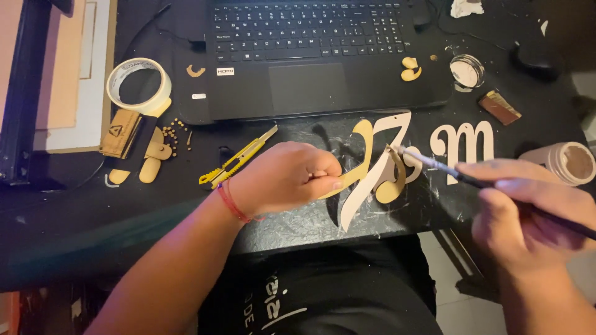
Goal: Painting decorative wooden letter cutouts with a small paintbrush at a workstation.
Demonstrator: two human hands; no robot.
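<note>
The left hand (288,177) pinches the lower end of a wooden cut-out letter (371,170), holding it tilted just above the black desk (62,211). The right hand (528,208) is closed around a thin paintbrush (434,164), whose tip touches the letter near its middle.

Progress, as judged: the letter's long diagonal stroke shows white, while its curled parts remain bare tan wood, so coating appears partly done. A white cut-out letter "m" (464,147) lies flat beyond the brush and looks fully coated. An open jar of pale paint (467,70) stands by the laptop (310,56); a second jar (568,162) sits at the right edge.

Limits of view: the brush handle's end runs out of frame, the brush bristles are blurred, and the letter's underside is hidden. A yellow utility knife (239,162) and a tape roll (139,85) lie to the left, untouched.
</note>
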